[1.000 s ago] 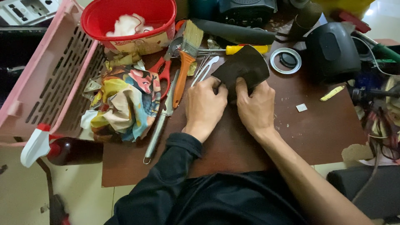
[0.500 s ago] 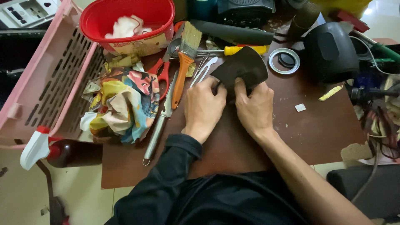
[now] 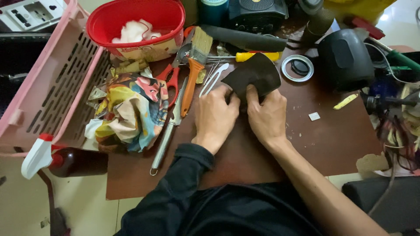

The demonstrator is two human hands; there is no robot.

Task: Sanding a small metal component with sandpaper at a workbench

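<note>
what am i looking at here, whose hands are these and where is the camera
The view comes from a camera worn on a person's head, looking down at their own two bare hands over a cluttered brown wooden tabletop. The left hand and the right hand both press and grip a dark, curved piece of leather-like sheet material, fingers curled on its lower edge. To the left lie an orange-handled paintbrush, red-handled scissors, a crumpled multicoloured cloth, a red plastic bowl and a pink slotted plastic basket. To the right sit a ring-shaped roll of tape and a black rounded object whose kind I cannot tell.
</note>
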